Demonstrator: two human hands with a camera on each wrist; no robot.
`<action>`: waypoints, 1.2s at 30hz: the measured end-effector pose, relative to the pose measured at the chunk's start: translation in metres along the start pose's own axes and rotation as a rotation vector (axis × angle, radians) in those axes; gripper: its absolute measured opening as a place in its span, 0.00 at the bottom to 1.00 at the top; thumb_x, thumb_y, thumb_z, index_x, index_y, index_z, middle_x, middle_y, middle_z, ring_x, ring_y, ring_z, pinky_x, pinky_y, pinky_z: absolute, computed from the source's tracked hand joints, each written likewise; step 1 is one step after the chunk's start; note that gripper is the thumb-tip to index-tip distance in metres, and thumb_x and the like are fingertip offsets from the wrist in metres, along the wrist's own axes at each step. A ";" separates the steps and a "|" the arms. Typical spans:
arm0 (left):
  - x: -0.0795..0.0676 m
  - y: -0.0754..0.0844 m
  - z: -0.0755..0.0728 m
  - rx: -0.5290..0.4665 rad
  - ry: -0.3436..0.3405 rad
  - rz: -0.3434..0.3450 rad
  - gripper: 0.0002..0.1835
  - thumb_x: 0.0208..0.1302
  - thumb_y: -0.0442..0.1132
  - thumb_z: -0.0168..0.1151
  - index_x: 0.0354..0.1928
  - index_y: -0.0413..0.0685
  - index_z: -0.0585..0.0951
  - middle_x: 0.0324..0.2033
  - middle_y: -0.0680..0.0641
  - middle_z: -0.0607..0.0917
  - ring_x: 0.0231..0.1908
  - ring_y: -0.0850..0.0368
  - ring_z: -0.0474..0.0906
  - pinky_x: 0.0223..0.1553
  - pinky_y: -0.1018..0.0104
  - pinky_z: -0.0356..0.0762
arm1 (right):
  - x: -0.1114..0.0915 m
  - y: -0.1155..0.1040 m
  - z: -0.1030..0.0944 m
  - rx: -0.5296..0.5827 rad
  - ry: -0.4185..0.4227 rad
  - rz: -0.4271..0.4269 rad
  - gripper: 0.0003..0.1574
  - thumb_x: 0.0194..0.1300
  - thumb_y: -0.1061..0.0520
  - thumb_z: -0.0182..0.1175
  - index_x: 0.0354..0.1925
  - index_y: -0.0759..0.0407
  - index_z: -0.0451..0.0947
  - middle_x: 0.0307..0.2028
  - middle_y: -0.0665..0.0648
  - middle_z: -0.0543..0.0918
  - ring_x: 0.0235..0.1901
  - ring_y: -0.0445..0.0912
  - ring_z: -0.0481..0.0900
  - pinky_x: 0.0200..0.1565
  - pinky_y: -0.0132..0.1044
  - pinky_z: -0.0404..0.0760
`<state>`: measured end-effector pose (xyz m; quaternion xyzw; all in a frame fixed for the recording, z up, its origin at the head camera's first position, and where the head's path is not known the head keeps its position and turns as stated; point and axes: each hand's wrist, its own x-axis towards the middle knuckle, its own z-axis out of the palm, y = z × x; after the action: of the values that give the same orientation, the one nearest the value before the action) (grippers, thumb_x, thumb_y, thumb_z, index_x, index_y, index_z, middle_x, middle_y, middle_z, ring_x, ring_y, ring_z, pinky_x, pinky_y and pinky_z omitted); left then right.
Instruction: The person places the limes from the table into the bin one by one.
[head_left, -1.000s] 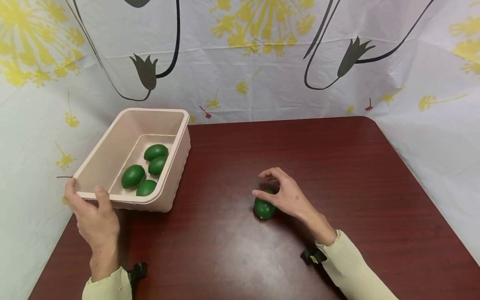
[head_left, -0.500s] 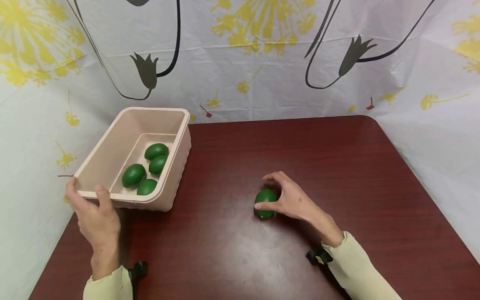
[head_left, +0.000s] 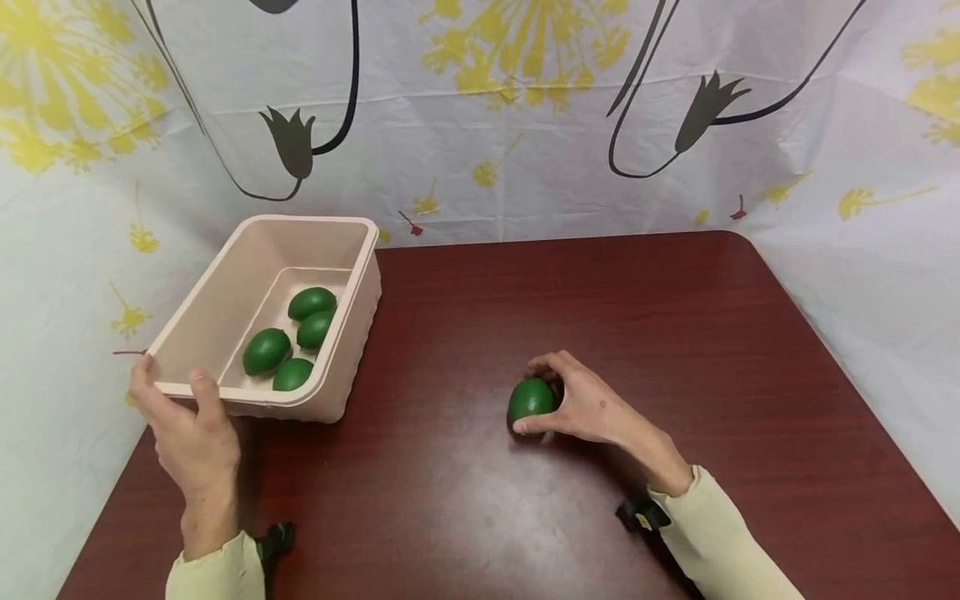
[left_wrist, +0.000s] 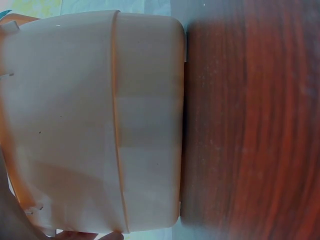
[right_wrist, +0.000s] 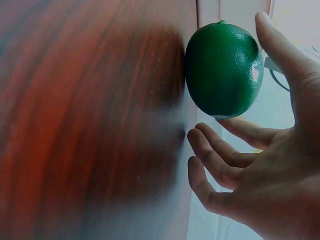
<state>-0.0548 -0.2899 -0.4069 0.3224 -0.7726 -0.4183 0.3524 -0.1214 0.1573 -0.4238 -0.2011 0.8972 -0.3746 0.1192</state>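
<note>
A dark green lime (head_left: 531, 397) sits on the table, right of the middle. My right hand (head_left: 588, 408) curls round it, thumb at its near side and fingers at its far side. In the right wrist view the lime (right_wrist: 222, 70) shows between the thumb (right_wrist: 287, 50) and the index fingertip, while the other fingers bend below it. My left hand (head_left: 197, 450) grips the near left corner of a beige plastic bin (head_left: 358, 333), thumb over the rim. Several more limes (head_left: 266, 352) lie on the bin's floor. The left wrist view is mostly the bin's outer wall (left_wrist: 145, 120).
The dark red wood table (head_left: 450, 517) has a rounded far right corner. Behind it and along both sides hangs a white sheet (head_left: 555, 183) printed with yellow and grey flowers. The bin stands at the table's far left.
My right hand has shifted slightly right and nearer; its thumb has come from above the lime down to its near side. The left hand and bin have stayed put.
</note>
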 end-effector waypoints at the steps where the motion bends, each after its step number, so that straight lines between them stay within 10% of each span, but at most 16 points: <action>1: 0.000 0.000 0.000 -0.002 0.002 0.000 0.34 0.69 0.60 0.49 0.77 0.75 0.59 0.76 0.53 0.67 0.65 0.28 0.70 0.62 0.29 0.58 | 0.000 0.000 0.000 -0.006 -0.002 0.001 0.54 0.48 0.35 0.81 0.66 0.57 0.74 0.56 0.55 0.79 0.53 0.49 0.80 0.49 0.43 0.83; 36: 0.000 -0.001 0.000 0.001 -0.003 -0.006 0.34 0.69 0.60 0.49 0.77 0.76 0.59 0.77 0.55 0.66 0.68 0.29 0.69 0.64 0.29 0.58 | -0.001 0.000 0.001 -0.040 0.040 0.014 0.49 0.52 0.40 0.80 0.65 0.58 0.73 0.46 0.53 0.85 0.43 0.44 0.82 0.45 0.40 0.80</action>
<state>-0.0547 -0.2905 -0.4081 0.3242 -0.7723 -0.4198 0.3497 -0.1202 0.1573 -0.4243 -0.1898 0.9081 -0.3597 0.0997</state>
